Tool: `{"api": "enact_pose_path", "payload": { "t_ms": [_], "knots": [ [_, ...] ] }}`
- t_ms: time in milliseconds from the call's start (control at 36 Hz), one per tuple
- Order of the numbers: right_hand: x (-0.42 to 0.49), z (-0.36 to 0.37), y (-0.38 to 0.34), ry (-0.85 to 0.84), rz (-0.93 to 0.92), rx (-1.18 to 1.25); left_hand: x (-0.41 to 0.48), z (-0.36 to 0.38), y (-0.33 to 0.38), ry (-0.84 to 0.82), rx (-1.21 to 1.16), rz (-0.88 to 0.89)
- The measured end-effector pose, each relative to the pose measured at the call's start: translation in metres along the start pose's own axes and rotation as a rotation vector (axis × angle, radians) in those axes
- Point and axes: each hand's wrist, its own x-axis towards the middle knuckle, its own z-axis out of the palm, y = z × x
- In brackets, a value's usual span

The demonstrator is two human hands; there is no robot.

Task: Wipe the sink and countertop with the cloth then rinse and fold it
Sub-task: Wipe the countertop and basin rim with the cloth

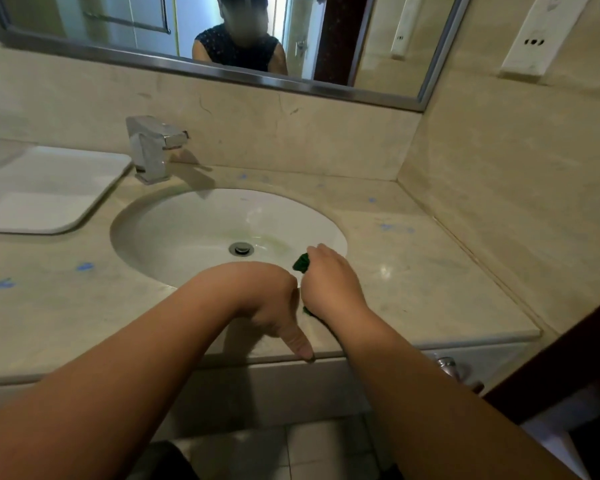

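Note:
A white oval sink (194, 230) is set into a beige marble countertop (413, 271). My right hand (329, 278) is closed around a bunched green cloth (302, 263) at the sink's front right rim; most of the cloth is hidden in the fist. My left hand (274, 303) sits just left of it at the front rim, fingers curled, with the thumb pointing down toward the counter's front edge. Whether the left hand also grips the cloth is hidden. Faint green streaks lie near the drain (240, 249).
A chrome faucet (151, 147) stands behind the sink at the left. A white tray (45, 188) lies on the counter's left side. Blue marks dot the countertop (84, 266). A mirror (222, 36) hangs above; a wall closes in on the right.

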Motion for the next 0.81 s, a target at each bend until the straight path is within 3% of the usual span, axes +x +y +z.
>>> {"api": "enact_pose_path", "payload": {
  "t_ms": [139,222,389,528,611,806],
  "knots": [
    [0.002,-0.027,-0.008,-0.060,0.069,0.611,-0.001,0.003,-0.002,-0.007,0.013,0.005],
    [0.002,-0.057,0.014,0.043,0.127,0.796,-0.002,0.000,-0.002,-0.011,0.014,-0.005],
    [-0.003,-0.127,0.102,0.265,0.204,0.476,0.018,-0.012,0.020,0.149,-0.051,-0.049],
    [-0.010,-0.102,0.169,0.039,0.395,0.162,0.032,-0.018,0.050,0.073,0.036,0.016],
    [0.002,-0.072,0.182,0.030,0.330,-0.002,0.038,-0.017,0.059,0.013,0.103,0.025],
    [0.034,-0.042,0.118,-0.025,0.020,0.030,0.046,-0.020,0.066,-0.064,0.241,0.014]
  ]
}}
